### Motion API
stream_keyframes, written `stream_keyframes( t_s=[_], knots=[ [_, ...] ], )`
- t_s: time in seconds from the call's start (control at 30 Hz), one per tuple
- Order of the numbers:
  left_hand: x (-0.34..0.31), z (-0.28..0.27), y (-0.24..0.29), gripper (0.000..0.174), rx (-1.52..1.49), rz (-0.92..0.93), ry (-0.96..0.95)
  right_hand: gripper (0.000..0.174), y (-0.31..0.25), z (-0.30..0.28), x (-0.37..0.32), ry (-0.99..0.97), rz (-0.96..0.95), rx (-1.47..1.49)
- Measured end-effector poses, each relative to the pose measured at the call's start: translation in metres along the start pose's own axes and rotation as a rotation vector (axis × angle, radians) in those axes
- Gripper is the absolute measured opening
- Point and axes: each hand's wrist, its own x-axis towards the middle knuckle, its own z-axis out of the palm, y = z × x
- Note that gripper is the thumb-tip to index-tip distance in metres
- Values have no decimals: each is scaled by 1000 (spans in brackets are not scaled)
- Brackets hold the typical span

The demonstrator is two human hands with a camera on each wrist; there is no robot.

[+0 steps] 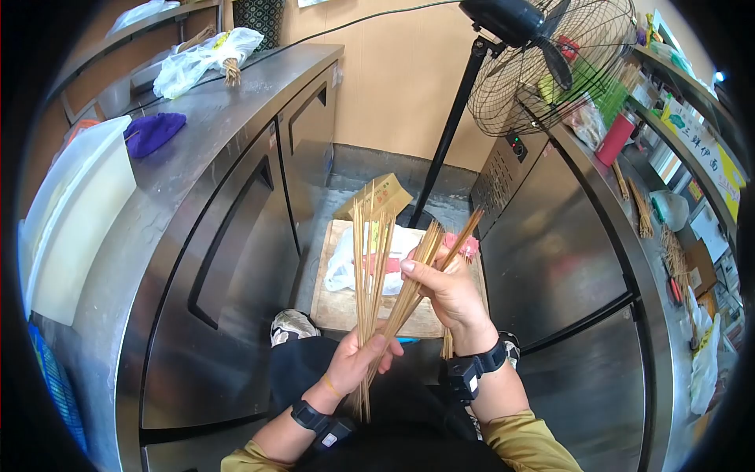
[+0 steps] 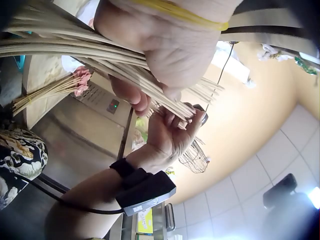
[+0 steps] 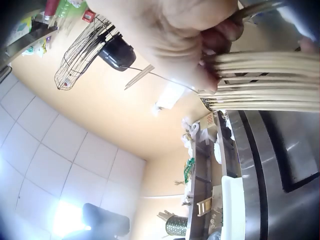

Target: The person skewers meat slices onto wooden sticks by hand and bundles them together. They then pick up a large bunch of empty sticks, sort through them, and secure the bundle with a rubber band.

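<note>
My left hand (image 1: 356, 363) grips thin bamboo skewers (image 1: 366, 295) low down, the thumb across them. Above it the skewers fan into an upright group on the left and a slanted group on the right. My right hand (image 1: 458, 297) holds the slanted group near its upper ends, between thumb and fingers. A few darker skewers (image 1: 465, 233) stick out at another angle from the right hand. The left wrist view shows skewers (image 2: 120, 70) running under the left palm towards the right hand (image 2: 167, 137). In the right wrist view, skewers (image 3: 270, 80) stretch sideways from the fingers.
Below the hands stands a wooden board (image 1: 329, 303) with a white plastic bag (image 1: 340, 263). Skewers with pink pieces (image 2: 80, 82) lie at its right edge. Steel counters (image 1: 228, 165) flank both sides. Behind stand a cardboard box (image 1: 385, 193) and a fan (image 1: 550, 67).
</note>
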Motion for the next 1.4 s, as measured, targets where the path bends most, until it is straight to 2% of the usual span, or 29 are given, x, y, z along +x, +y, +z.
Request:
stream_keyframes(
  t_s=[0.27, 0.37, 0.43, 0.47, 0.5, 0.53, 0.6, 0.67, 0.7, 0.77, 0.83, 0.87, 0.97, 1.0, 1.1, 1.13, 1.3, 1.37, 1.4],
  knots=[
    [0, 1, -2, 36, -1, 4, -14, 11, -10, 5, 0, 35, 27, -43],
    [-2, 7, 2, 35, -1, -31, 16, 10, -16, -9, 13, 34, -17, -67],
    [-3, 5, -3, 29, -5, -32, 0, 9, -34, -17, 25, -16, -198, -137],
    [-3, 3, -5, 27, -8, -32, -6, 6, -51, -21, 29, 6, -207, -73],
    [-3, 1, -5, 30, -2, -39, 14, 6, -65, -30, 35, 11, -316, -49],
    [-3, -1, -5, 33, 4, -45, 35, 8, -85, -30, 33, 32, -422, -84],
    [-3, -2, -2, 35, 9, -49, 58, 11, -108, -35, 27, 164, -579, 63],
    [-4, 2, 6, 33, 10, -46, 55, 12, -121, -50, 14, 61, -744, 132],
    [-4, 0, 2, 33, 7, -50, 70, 16, -126, -56, 5, 136, -798, 170],
    [-3, -8, -8, 33, 3, -62, 94, 18, -134, -84, -10, 95, -906, 155],
    [-4, -7, 3, 23, -25, -33, 144, 19, -135, -74, -25, 315, -954, 126],
    [-5, -7, 7, 20, -40, -18, 171, 20, -130, -66, -25, 577, -979, 159],
    [-5, -12, -2, 19, -25, 50, 231, 22, -103, -85, -36, 223, -903, 73],
    [-5, -12, -3, 19, -21, 55, 262, 25, -95, -84, -33, 335, -903, 172],
    [-7, -12, -3, 18, -15, 68, 325, 27, -89, -100, -32, 320, -863, 377],
    [-8, -13, -3, 18, -22, 78, 323, 27, -91, -101, -33, 386, -869, 410],
    [-9, -15, -2, 19, -20, 100, 331, 19, -105, -135, -50, 466, -985, 296],
    [-8, -14, -3, 19, -12, 93, 315, 13, -103, -111, -48, 660, -860, 66],
    [-7, -12, -4, 19, -7, 82, 291, 12, -95, -87, -44, 588, -726, 0]
  ],
)
